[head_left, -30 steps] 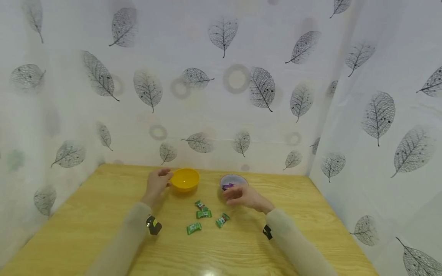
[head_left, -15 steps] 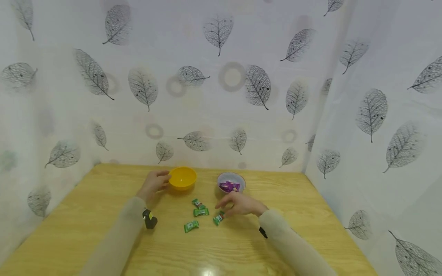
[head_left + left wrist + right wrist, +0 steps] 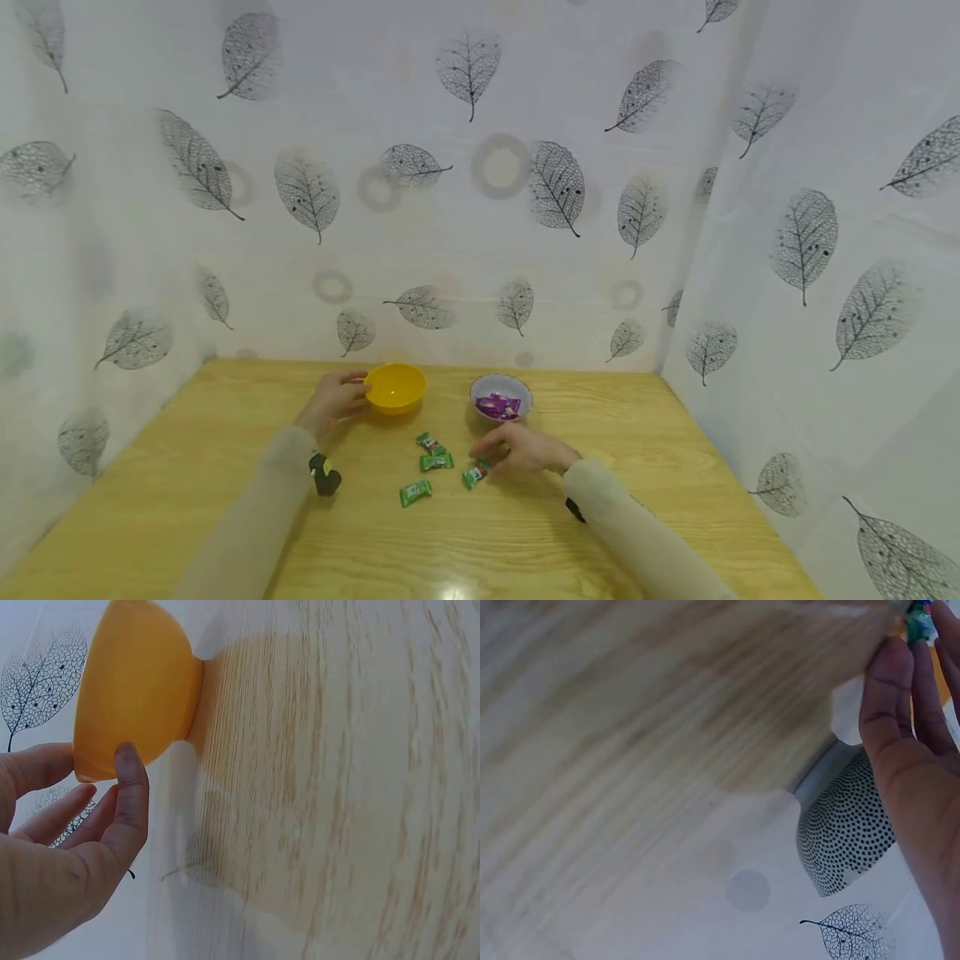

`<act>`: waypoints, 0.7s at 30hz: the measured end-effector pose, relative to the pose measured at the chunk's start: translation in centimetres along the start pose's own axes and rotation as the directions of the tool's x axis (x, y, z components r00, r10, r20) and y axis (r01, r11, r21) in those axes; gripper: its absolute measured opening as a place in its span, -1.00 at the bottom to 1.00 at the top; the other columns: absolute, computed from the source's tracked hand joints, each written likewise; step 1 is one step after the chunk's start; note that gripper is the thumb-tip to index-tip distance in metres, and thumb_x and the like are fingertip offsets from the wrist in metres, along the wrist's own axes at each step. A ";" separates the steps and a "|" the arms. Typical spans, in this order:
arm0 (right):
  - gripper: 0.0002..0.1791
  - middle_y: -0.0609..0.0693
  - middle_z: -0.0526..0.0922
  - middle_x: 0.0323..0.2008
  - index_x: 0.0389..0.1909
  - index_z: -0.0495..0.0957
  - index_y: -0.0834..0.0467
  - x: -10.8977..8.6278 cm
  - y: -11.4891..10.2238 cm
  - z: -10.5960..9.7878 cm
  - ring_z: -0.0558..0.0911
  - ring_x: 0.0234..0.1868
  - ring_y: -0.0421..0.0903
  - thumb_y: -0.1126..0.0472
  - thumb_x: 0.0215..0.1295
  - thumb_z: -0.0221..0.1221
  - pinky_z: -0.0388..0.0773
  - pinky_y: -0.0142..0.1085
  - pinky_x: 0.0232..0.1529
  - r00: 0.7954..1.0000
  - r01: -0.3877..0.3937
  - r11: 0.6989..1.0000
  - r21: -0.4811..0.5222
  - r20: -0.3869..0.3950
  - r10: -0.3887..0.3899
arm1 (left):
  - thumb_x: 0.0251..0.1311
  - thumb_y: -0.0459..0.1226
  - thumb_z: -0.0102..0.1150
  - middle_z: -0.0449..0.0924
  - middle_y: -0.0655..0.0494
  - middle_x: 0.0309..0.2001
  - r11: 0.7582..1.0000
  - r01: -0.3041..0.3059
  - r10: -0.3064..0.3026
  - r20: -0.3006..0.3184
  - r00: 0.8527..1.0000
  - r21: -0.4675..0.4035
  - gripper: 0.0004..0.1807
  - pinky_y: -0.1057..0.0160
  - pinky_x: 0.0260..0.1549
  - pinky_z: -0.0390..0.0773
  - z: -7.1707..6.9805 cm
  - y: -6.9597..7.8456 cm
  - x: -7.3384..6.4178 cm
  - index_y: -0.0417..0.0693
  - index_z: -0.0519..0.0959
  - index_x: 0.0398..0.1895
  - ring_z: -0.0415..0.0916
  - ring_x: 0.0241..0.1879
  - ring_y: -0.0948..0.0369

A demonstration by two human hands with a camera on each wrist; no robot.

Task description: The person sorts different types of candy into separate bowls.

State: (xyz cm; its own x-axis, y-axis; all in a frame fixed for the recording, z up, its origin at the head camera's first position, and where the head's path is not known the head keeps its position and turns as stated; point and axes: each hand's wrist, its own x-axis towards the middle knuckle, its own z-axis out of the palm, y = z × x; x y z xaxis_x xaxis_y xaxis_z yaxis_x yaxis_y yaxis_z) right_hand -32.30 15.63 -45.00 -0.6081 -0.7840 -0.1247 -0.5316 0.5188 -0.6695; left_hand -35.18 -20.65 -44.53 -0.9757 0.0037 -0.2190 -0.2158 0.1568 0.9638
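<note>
My left hand (image 3: pixel 333 404) is at the left side of a yellow bowl (image 3: pixel 395 390); in the left wrist view its fingers (image 3: pixel 131 780) pinch the rim. My right hand (image 3: pixel 521 450) is low over the table, its fingertips at a green-wrapped candy (image 3: pixel 475 476), the thumb beside the wrapper's right end. In the right wrist view the candy (image 3: pixel 919 624) shows just past the fingertips, partly hidden; no firm grip on it is visible. Several other green candies (image 3: pixel 437 462) lie to its left. Behind the right hand stands a white bowl (image 3: pixel 501 383) with purple-wrapped candies (image 3: pixel 498 407).
Both bowls stand near the far edge of the wooden table (image 3: pixel 465 542). A leaf-patterned curtain (image 3: pixel 480 250) hangs behind the table and along its sides. Dotted patterning covers the outside of the white bowl in the right wrist view.
My right hand has moved from in front of the white bowl down and toward the near green candy, uncovering the purple candies. My left hand has closed in on the yellow bowl's rim.
</note>
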 end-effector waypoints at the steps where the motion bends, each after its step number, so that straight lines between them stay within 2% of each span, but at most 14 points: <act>1: -0.55 -0.12 0.69 0.05 0.10 0.62 0.08 0.0 0.2 0.1 0.63 0.03 -0.23 0.26 0.13 0.37 0.55 -0.38 0.14 1.000 0.000 1.000 0.008 0.001 0.000 | 0.42 -0.33 -0.01 0.18 -0.37 0.41 1.000 0.002 -0.002 -0.002 1.000 -0.002 -0.39 0.14 0.08 0.61 0.0 0.0 0.0 -0.32 0.13 0.46 0.42 0.26 -0.12; 5: -0.57 -0.11 0.71 -0.03 0.04 0.65 0.08 0.1 0.8 0.3 0.62 -0.09 -0.29 0.21 0.10 0.40 0.57 -0.43 0.03 1.000 0.028 1.000 -0.001 -0.002 -0.028 | 0.42 -0.34 -0.02 0.18 -0.37 0.41 1.000 -0.007 0.007 0.000 1.000 -0.005 -0.40 0.14 0.07 0.62 0.0 -0.1 0.0 -0.33 0.13 0.46 0.43 0.25 -0.13; 11: -0.61 -0.09 0.69 -0.15 -0.05 0.68 0.10 0.3 1.5 0.5 0.59 -0.20 -0.32 0.18 0.06 0.44 0.59 -0.47 -0.11 0.994 0.093 0.991 -0.095 -0.046 -0.098 | 0.41 -0.35 -0.01 0.15 -0.39 0.42 1.000 -0.026 0.026 0.008 1.000 0.011 -0.38 0.15 0.03 0.64 0.0 -0.2 0.0 -0.36 0.11 0.46 0.48 0.20 -0.09; 17: -0.68 -0.09 0.66 -0.21 -0.12 0.72 0.11 0.4 1.6 0.6 0.58 -0.25 -0.37 0.19 0.06 0.44 0.60 -0.49 -0.16 0.991 0.113 0.986 -0.120 -0.054 -0.120 | 0.40 -0.36 -0.01 0.17 -0.42 0.40 1.000 -0.026 0.026 0.002 1.000 0.012 -0.37 0.12 0.02 0.65 0.1 -0.2 0.1 -0.39 0.10 0.46 0.54 0.07 0.02; 21: -0.70 -0.11 0.66 -0.20 -0.14 0.74 0.11 0.4 1.7 0.6 0.56 -0.26 -0.40 0.18 0.05 0.45 0.59 -0.52 -0.17 0.989 0.137 0.976 -0.168 -0.033 -0.145 | 0.41 -0.35 -0.01 0.17 -0.42 0.40 1.000 -0.024 0.024 0.003 1.000 0.020 -0.37 0.11 0.06 0.63 0.2 -0.3 0.1 -0.37 0.09 0.46 0.52 0.12 -0.03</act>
State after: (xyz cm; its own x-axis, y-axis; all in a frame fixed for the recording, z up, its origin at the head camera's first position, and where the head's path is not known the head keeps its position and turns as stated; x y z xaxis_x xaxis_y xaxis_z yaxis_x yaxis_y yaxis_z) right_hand -33.11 16.02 -46.62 -0.5438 -0.8392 -0.0025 -0.7013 0.4561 -0.5479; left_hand -35.21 -20.45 -44.86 -0.9805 0.0100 -0.1961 -0.1913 0.1763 0.9656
